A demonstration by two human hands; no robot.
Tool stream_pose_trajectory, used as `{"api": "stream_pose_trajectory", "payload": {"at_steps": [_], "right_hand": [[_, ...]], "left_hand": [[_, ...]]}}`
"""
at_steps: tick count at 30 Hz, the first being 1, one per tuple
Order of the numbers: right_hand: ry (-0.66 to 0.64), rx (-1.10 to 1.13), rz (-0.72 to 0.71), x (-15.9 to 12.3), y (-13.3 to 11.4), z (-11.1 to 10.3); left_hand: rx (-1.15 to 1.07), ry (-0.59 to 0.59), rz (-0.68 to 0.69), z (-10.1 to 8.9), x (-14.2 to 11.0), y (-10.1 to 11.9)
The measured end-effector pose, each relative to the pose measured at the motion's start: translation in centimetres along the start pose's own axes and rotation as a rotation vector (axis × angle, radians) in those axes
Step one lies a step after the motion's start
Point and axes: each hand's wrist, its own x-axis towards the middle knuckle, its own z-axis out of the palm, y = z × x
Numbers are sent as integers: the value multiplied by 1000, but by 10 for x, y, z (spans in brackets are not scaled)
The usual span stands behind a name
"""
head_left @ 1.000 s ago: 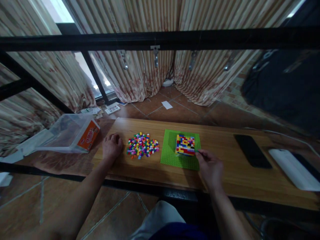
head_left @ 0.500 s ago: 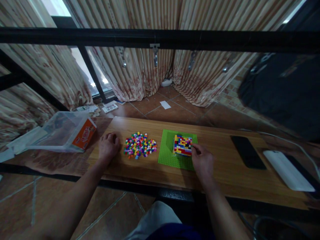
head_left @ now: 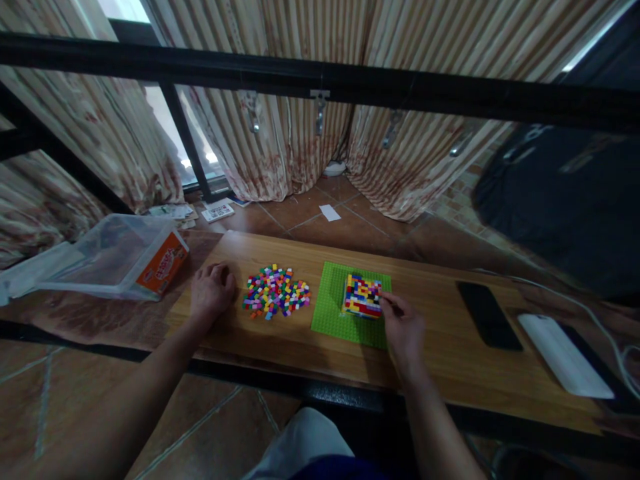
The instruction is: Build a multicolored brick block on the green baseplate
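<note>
On a green studded baseplate (head_left: 327,313) stands a block-shaped build of small multicoloured building bricks (head_left: 362,297). At its right side, my right hand (head_left: 404,327) has thumb and forefinger pinched together, touching or nearly touching the build's upper edge. Whatever lies between those fingertips is too small to make out. A loose pile of coloured bricks (head_left: 275,292) is spread on the wooden board (head_left: 280,347) left of the baseplate. Just left of this pile, my left hand (head_left: 213,290) rests on the board with fingers curled in, apart from the bricks.
A clear plastic bin (head_left: 120,260) with an orange label lies tipped at the far left. To the right are a black phone (head_left: 487,315), a white oblong object (head_left: 563,353) and a white cable (head_left: 575,300). A dark rail (head_left: 320,73) crosses in front of the curtains.
My right hand has moved slightly along the build's right side, its fingertips now closer to the top. My left hand stays beside the pile. The whole view has shifted and tilted a little.
</note>
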Motion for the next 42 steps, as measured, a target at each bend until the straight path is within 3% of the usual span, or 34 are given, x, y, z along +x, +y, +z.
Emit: {"api": "stream_pose_trajectory", "payload": {"at_steps": [4,8,13,22,29,34,38,42], "right_hand": [[91,138,136,6,5,1],[83,154,189,17,8,8],[54,108,156,21,13,19],[140,142,111,12,9,25],[81,173,154,14,16,22],[218,185,142,5,13,18],[244,126,6,-18,-9,22],[114,5,-239,-44,-42,35]], "left_hand": [[2,-8,-9,-1,0,1],[1,10,-11,-1,-1,3],[-8,15,-4,1,-1,2],[-3,0,-13,1,-2,4],[-45,-19,-16,-4,-3,9],[-18,1,-2,-4,-3,10],[-18,-17,-5,-5,-4,12],[-14,-21,-17,-7,-4,14]]}}
